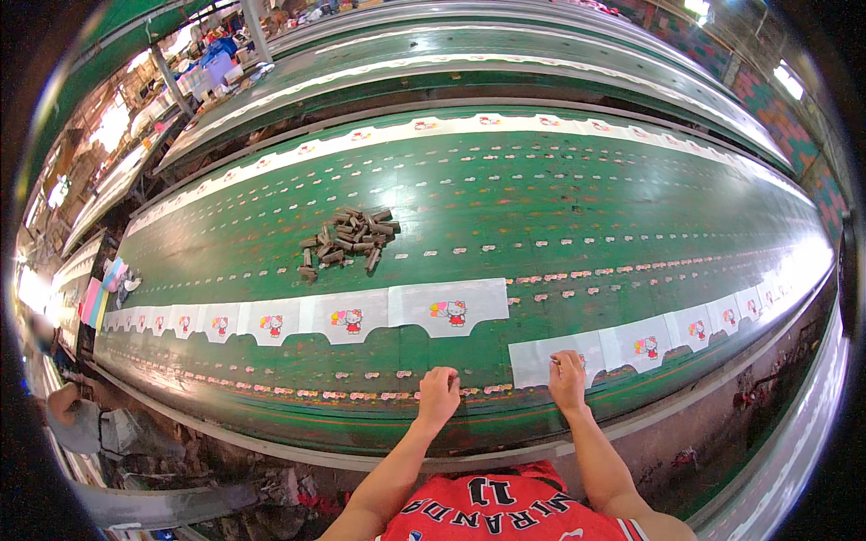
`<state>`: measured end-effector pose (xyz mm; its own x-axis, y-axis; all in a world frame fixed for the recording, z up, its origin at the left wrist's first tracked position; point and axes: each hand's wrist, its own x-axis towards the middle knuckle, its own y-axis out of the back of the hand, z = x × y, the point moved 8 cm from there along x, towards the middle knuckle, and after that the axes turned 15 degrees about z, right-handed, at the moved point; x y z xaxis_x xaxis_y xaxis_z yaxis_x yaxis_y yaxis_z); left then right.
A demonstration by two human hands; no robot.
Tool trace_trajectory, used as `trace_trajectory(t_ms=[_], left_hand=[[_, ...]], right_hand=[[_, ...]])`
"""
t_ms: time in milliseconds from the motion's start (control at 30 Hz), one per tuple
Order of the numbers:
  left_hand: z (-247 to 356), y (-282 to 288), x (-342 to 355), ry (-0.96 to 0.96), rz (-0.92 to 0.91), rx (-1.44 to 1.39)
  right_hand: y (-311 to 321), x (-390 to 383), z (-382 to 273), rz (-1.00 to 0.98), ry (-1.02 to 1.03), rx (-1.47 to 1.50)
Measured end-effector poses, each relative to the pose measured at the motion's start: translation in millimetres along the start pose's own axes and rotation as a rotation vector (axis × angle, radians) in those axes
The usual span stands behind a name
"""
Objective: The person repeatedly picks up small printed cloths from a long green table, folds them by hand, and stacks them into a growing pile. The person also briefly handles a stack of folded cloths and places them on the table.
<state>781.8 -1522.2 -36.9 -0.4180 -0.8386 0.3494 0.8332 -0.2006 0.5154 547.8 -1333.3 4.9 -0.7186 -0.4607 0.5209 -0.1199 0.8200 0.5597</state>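
Observation:
My right hand (567,383) is over the end piece of the near right row, a white panel (534,357) with a cartoon print partly hidden behind the fingers. Its fingers are pinched together; whether they grip the panel is not clear. My left hand (439,397) is closed in a loose fist above the bare green table top (478,368), left of that panel, and what it may hold is hidden. Just beyond it lies the near left row, ending in a white panel (449,308) printed with a cartoon cat and balloons.
A pile of short dark cylindrical pieces (347,236) lies mid-table on the left. Along the far edge runs another row of printed white panels (487,126). Small print marks dot the green surface. More long tables (433,41) stand beyond; colourful stacked items (99,293) are at the left end.

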Motion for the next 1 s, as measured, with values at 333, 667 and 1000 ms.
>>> trace_trajectory(t_ms=[333, 667, 1000], left_hand=[[62.6, -76.5, 2.3, -0.099, -0.004, 0.082], [87.1, -125.2, -3.1, -0.038, 0.218, 0.401], [120.2, -108.5, -26.4, 0.194, 0.062, -0.031]], right_hand=[[39.9, 51.9, 67.3, -0.040, 0.085, -0.017], [33.8, 78.9, 103.1, -0.265, 0.173, 0.152], [38.3, 80.6, 114.2, -0.247, 0.129, 0.273]])
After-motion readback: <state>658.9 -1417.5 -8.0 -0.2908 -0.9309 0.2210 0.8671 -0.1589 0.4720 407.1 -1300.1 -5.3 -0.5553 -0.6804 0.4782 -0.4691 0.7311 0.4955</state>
